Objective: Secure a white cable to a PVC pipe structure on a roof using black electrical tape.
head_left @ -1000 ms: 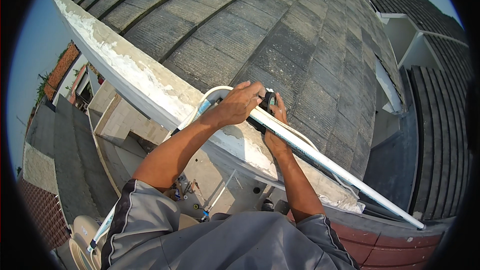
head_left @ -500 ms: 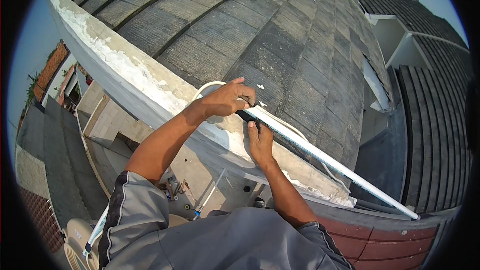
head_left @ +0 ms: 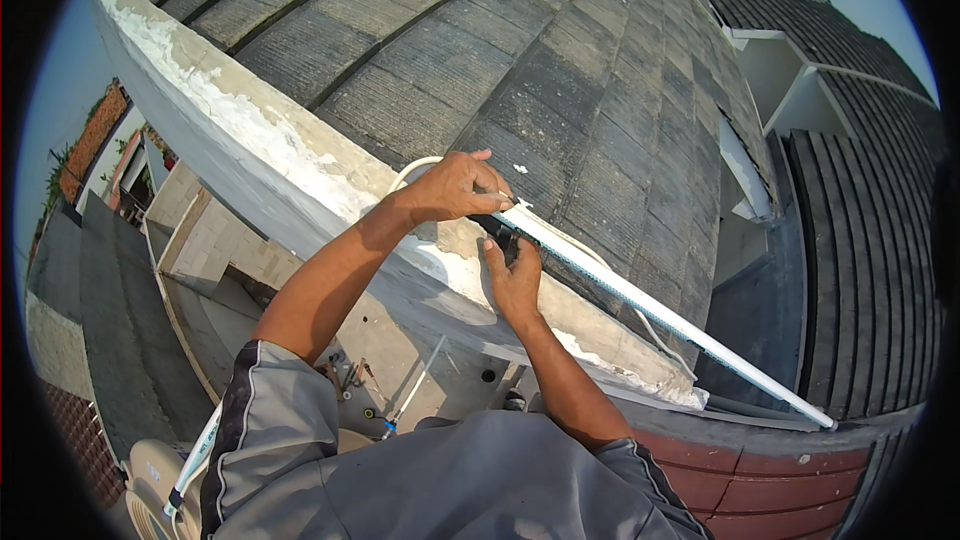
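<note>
My left hand (head_left: 455, 185) is curled over the upper end of a long white pipe (head_left: 660, 316) with blue markings, which slopes down to the right along the roof edge. Just below it, my right hand (head_left: 514, 275) has its thumb raised and fingers curled on a small black object (head_left: 505, 240), mostly hidden in the dark gap beside the pipe. A cream flexible hose (head_left: 418, 162) loops out behind my left hand and runs alongside the pipe.
Grey roof tiles (head_left: 600, 100) rise beyond a ledge (head_left: 230, 115) with crumbly white coating. Far below are tools (head_left: 350, 380) and a pipe (head_left: 420, 390) on concrete. A beige tank (head_left: 150, 470) stands lower left; a red tiled surface (head_left: 760, 485) lies lower right.
My right hand came from behind the pipe to below it, thumb now showing. My left hand shifted slightly left and up on the pipe end. The black object is now mostly hidden.
</note>
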Available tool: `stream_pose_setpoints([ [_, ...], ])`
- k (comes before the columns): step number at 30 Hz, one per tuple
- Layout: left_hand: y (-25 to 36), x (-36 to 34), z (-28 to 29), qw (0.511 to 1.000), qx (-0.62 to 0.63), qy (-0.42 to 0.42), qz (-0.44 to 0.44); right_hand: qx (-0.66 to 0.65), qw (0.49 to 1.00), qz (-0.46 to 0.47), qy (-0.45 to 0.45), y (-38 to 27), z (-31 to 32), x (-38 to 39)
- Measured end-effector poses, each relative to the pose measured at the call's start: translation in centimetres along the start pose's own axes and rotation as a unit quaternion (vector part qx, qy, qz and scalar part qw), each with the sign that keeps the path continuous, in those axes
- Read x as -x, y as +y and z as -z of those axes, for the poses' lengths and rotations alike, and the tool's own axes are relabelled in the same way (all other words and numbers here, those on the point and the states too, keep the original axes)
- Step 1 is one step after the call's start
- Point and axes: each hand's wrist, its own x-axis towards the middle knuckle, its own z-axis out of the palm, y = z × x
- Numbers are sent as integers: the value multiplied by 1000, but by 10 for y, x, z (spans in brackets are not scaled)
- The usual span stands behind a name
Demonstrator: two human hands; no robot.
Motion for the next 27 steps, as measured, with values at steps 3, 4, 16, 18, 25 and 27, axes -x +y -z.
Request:
stream_pose_setpoints([
  [3,-4,2,-1,999,-34,-4,-18,-17,999,-32,-20,4,-1,-1],
  [4,-3,2,-1,999,-34,-4,-19,-26,997,-65,-36,7,-1,-1],
  [16,-1,0,0,995,-98,-12,-33,-248,938,-79,-230,-51,42,33],
  [18,2,-1,2,995,-94,-37,-16,-261,920,-109,-273,-84,72,16],
  [25,11,3,2,993,-117,-28,19,192,934,97,-284,-67,118,-142],
  [27,-2,1,-5,992,-122,-5,11,159,919,-99,-348,-45,115,-167],
])
